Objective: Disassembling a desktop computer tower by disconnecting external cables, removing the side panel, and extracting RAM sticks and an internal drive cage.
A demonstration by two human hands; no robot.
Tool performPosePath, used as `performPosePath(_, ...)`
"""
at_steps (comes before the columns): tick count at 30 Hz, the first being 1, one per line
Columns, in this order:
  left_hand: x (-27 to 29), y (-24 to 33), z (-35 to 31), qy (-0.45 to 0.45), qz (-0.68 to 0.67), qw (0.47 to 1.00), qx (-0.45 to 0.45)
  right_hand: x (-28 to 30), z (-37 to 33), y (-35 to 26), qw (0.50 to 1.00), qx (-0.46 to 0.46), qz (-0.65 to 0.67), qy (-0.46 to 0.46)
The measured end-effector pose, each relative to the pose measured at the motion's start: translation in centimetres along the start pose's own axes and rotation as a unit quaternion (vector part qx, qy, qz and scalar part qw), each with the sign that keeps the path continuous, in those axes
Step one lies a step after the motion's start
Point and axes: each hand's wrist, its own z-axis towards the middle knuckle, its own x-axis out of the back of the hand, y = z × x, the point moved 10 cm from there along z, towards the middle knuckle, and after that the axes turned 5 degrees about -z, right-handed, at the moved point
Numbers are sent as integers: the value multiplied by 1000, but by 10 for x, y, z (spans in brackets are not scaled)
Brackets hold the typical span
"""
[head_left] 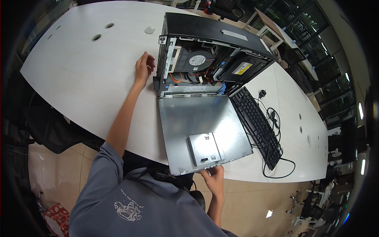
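Observation:
A black desktop computer case [221, 29] stands upright on the table, its side facing me uncovered. Inside show a fan housing [196, 60], several cables and a black drive bay with a yellow label. From the case's lower edge a silver metal side panel [189, 114] lies folded down toward me, a raised box-shaped part on its surface. My right hand [213, 179] grips this panel's near edge, fingers partly hidden beneath it. Just left of the case, my left hand [143, 69] is held with loosely bent fingers, apart from it and holding nothing.
Right of the panel lies a black keyboard [258, 126] with its cable looped over it and a plug [262, 93] beyond. The white table [87, 67] has round cable holes on the left. A dark chair [47, 122] stands at its left edge.

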Motion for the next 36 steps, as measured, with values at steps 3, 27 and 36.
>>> performPosePath(3, -1, 0, 1, -4, -2, 1000, -4, -4, -5, 5, 999, -28, 11, -33)
performPosePath(27, -4, 5, -5, 3, 39, 999, 0, 162, -6, -33, 979, 21, -81, 186)
performPosePath(36, 35, 94, -41, 241, 25, 919, -311, 129, 109, -153, 962, 225, -99, 117)
